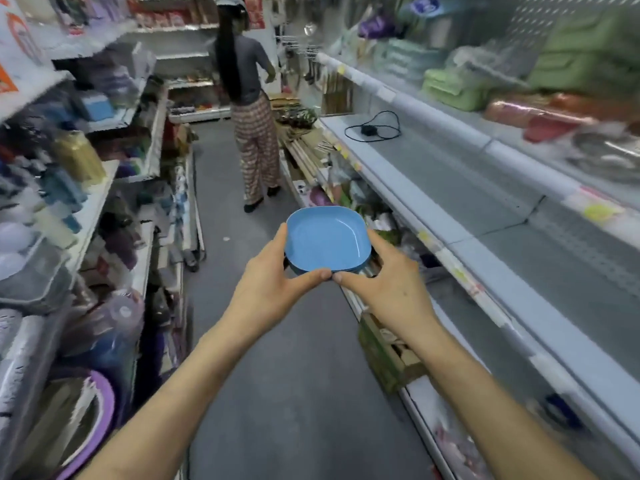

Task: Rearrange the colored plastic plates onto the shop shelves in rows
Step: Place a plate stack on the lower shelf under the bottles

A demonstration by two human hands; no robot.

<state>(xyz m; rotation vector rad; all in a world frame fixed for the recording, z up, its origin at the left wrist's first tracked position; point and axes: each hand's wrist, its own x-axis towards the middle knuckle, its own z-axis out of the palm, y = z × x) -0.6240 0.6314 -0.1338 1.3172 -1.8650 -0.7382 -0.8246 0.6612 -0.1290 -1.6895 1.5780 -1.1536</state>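
Both hands, left hand (pixel 273 282) and right hand (pixel 388 282), grip the near rim of a blue plate (pixel 327 239), thumbs meeting. It sits level, hollow upward, roughly square, over open aisle floor (pixel 277 375). The bare grey shelf (pixel 502 202) runs just right of it.

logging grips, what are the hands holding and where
Both hands, left and right, hold a small stack of blue plates by its side and near rims.

A person's left hand (pixel 273 289) and right hand (pixel 384 282) hold a plate (pixel 327 239) over the aisle floor (pixel 294 375). Shelves (pixel 485 188) run along the right; another person (pixel 252 109) stands ahead
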